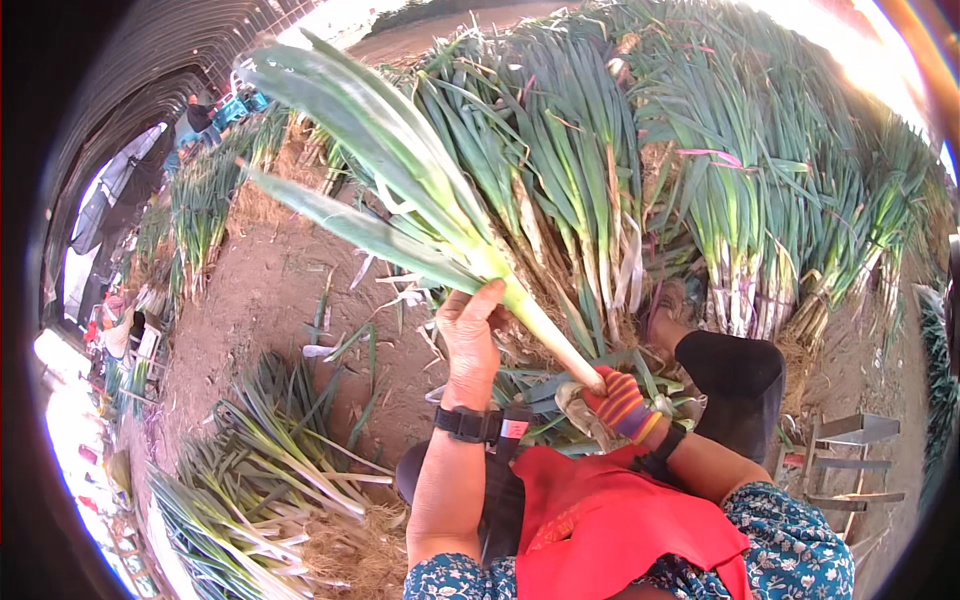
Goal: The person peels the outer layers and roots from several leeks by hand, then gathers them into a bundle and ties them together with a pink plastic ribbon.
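Observation:
A large long green onion (541, 325) slants across the middle, its broad leaves up and to the left, its pale stem down to the right. My bare left hand (472, 335) is closed round it where the leaves branch. My right hand (622, 405), in a striped glove with bare fingertips hidden from view, grips the lower end of the stem. Stripped leaves and peelings (535, 400) lie on the ground just beyond my lap. To the left, a heap of loose green onions (250, 490) with stringy roots rests on the soil.
Many standing bundles of green onions (580, 150) fill the far side, one with a pink tie (712, 156). A metal stand (855, 432) is at the right. Bare soil (250, 320) stretches left. Another person (200, 115) is far off at the upper left, near blue crates (235, 108).

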Motion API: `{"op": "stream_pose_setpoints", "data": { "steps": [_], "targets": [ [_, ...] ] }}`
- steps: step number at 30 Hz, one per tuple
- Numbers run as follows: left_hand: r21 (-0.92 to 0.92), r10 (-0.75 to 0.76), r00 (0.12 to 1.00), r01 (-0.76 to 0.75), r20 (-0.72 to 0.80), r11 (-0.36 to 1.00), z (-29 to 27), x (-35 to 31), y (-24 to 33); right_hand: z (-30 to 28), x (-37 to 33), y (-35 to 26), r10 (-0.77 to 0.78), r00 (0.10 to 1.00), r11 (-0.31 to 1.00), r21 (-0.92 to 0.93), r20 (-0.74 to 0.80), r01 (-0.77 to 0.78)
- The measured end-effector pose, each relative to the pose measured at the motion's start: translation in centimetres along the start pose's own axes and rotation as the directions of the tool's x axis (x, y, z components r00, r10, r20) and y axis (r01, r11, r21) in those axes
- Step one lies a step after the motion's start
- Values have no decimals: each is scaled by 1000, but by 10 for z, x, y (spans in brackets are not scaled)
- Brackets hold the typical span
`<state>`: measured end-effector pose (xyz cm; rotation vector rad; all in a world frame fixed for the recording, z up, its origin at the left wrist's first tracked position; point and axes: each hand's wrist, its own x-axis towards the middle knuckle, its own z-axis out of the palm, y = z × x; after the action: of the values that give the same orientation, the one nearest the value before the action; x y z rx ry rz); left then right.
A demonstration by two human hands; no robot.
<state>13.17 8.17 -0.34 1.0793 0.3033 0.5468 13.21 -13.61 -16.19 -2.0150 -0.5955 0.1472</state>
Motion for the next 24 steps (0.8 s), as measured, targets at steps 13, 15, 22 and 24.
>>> {"op": "stream_pose_setpoints", "data": {
  "steps": [13,15,22,24],
  "targets": [
    [344,-618,763,538,191,770,-20,-28,-15,-37,8,7,-75,959,947,-321,-274,-18],
    [649,-750,572,439,332,622,-24,-45,-30,-35,13,-4,-148,965,939,-336,-215,69],
    [551,-475,841,276,258,787,-21,-58,-42,-53,42,-54,-274,959,861,-462,-69,213],
    [50,-141,984,136,110,989,-38,-32,-12,-65,32,-46,-551,821,745,-532,-151,402]
  ]
}}
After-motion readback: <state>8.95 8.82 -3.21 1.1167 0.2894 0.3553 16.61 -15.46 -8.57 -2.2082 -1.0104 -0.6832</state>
